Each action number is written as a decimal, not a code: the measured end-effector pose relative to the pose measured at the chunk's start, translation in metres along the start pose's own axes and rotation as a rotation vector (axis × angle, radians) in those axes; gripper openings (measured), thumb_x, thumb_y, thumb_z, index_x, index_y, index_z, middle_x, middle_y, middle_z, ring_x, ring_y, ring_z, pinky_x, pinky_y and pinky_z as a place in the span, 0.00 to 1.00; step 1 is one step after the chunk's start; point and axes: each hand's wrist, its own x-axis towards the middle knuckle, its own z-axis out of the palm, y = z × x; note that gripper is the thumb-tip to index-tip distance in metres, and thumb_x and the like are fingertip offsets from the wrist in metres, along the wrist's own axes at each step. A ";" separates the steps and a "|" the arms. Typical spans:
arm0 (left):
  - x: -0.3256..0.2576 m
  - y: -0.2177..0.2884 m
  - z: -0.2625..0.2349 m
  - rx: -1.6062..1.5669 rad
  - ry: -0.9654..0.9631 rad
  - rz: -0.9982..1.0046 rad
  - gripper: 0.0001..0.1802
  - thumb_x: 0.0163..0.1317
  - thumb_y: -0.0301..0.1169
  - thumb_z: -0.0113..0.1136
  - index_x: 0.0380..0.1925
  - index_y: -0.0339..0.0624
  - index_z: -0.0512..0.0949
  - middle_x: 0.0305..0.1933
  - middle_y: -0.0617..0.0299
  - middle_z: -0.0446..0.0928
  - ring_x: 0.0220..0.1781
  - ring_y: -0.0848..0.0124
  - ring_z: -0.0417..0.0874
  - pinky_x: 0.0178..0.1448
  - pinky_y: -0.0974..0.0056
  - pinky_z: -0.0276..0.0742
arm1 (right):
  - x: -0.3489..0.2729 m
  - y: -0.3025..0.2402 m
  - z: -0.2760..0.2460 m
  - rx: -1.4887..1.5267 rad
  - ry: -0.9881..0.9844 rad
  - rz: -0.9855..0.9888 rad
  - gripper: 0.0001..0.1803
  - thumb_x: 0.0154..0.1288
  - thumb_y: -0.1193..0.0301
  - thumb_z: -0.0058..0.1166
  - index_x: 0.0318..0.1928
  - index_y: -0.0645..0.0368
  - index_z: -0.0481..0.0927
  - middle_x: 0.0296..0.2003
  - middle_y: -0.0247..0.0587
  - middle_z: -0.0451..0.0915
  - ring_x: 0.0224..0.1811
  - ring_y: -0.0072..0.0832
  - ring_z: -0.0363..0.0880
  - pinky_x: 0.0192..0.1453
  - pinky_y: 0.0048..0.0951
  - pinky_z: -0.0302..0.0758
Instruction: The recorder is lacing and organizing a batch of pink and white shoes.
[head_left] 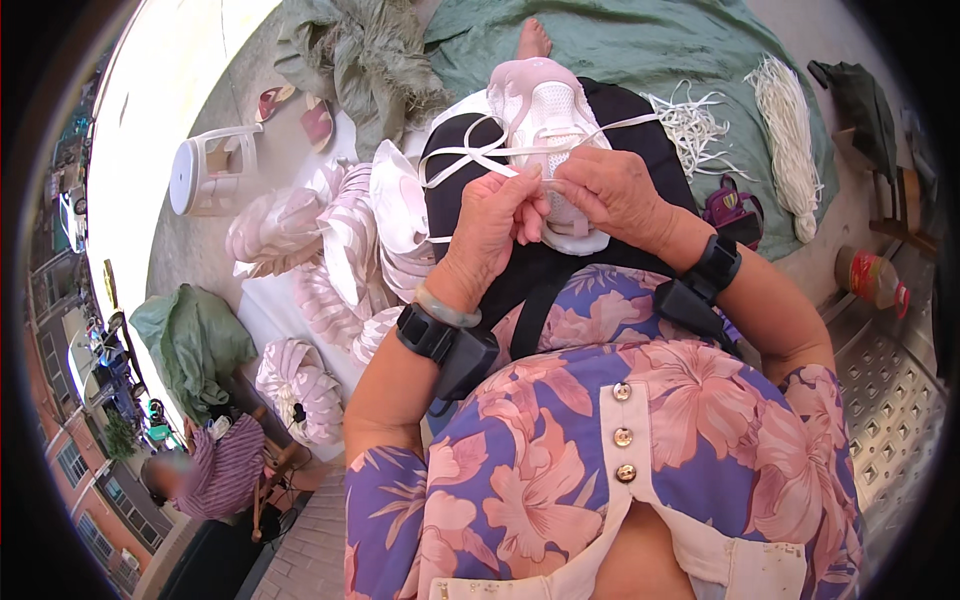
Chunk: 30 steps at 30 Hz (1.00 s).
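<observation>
A pale pink and white sneaker point(540, 105) rests on the black cloth point(480, 265) across my lap, its toe pointing away from me. A white shoelace point(475, 155) loops out to the left of the shoe, and another stretch runs off to the right. My left hand point(500, 220) pinches the lace over the shoe's tongue, thumb against fingers. Close beside it, my right hand point(612, 195) is closed on the lace too, fingertips nearly meeting the left ones. The fingers hide the lower eyelets.
Stacked pink-white shoe pieces point(345, 235) lie to the left, near a white stool point(215, 165). Loose white laces point(690, 125) and a lace bundle point(785, 140) lie on the green cloth point(640, 40). A bottle point(870, 278) stands at right. Another person point(215, 470) sits at lower left.
</observation>
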 end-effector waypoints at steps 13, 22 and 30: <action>0.020 -0.007 0.003 0.246 0.253 0.411 0.08 0.62 0.31 0.54 0.28 0.39 0.74 0.20 0.66 0.74 0.13 0.82 0.69 0.16 0.78 0.61 | 0.008 0.009 -0.004 -0.275 0.055 -0.107 0.15 0.48 0.70 0.57 0.40 0.53 0.76 0.27 0.37 0.69 0.30 0.35 0.73 0.32 0.34 0.68; 0.026 -0.008 0.006 0.391 0.334 0.465 0.08 0.62 0.30 0.53 0.27 0.37 0.74 0.19 0.66 0.74 0.13 0.81 0.70 0.16 0.77 0.62 | 0.007 0.019 0.000 -0.111 0.023 0.068 0.16 0.53 0.69 0.56 0.45 0.54 0.76 0.30 0.39 0.72 0.33 0.38 0.75 0.35 0.33 0.73; 0.040 -0.010 0.001 0.812 0.394 0.667 0.06 0.60 0.26 0.54 0.27 0.35 0.74 0.17 0.66 0.73 0.14 0.79 0.71 0.18 0.73 0.65 | -0.002 0.022 -0.004 0.108 0.119 0.076 0.13 0.53 0.73 0.54 0.42 0.57 0.77 0.31 0.40 0.74 0.32 0.37 0.75 0.35 0.31 0.72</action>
